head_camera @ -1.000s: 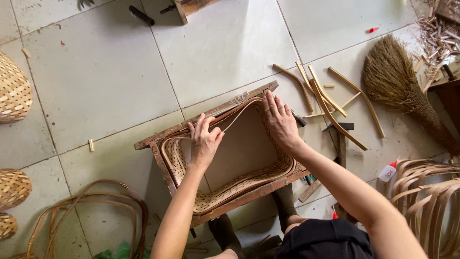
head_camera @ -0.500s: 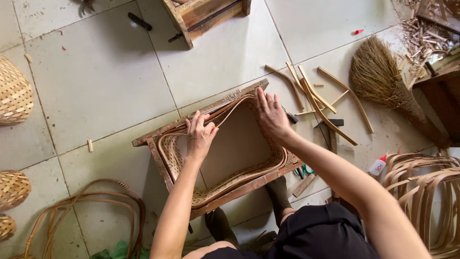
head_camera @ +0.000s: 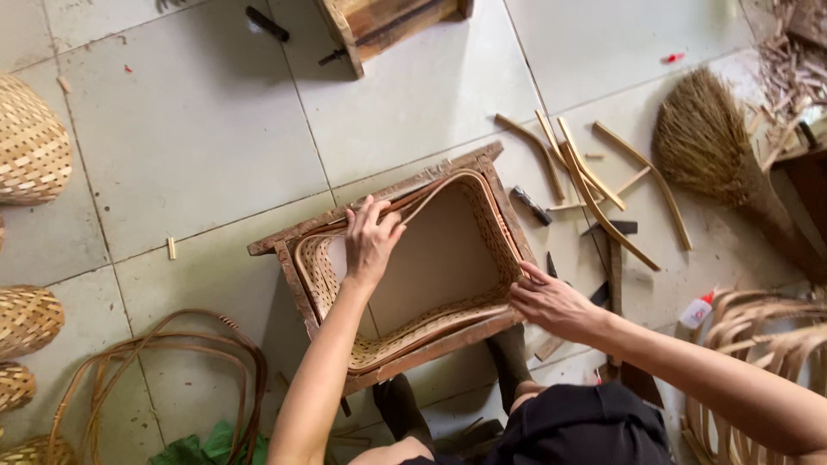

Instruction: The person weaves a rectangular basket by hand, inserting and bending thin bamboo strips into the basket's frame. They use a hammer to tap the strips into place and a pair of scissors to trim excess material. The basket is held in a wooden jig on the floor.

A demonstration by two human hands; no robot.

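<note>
Left hand [head_camera: 370,241] covers part of woven tray [head_camera: 431,267] far rim. Right hand [head_camera: 551,303] hides tray's near-right corner. Wooden box [head_camera: 388,21] cut off by top edge. Baskets [head_camera: 30,142] cut by left edge. Broom [head_camera: 715,146] handle runs off right edge. Small floor bits too small to tell.

I see a rough, weathered wooden frame [head_camera: 284,244] around a matt woven rattan tray [head_camera: 482,220] with a smooth bent-cane rim. The floor [head_camera: 189,146] is pale, faintly glossy tile; split bamboo strips [head_camera: 594,185] look dry, and the broom [head_camera: 702,138] coarse straw.
</note>
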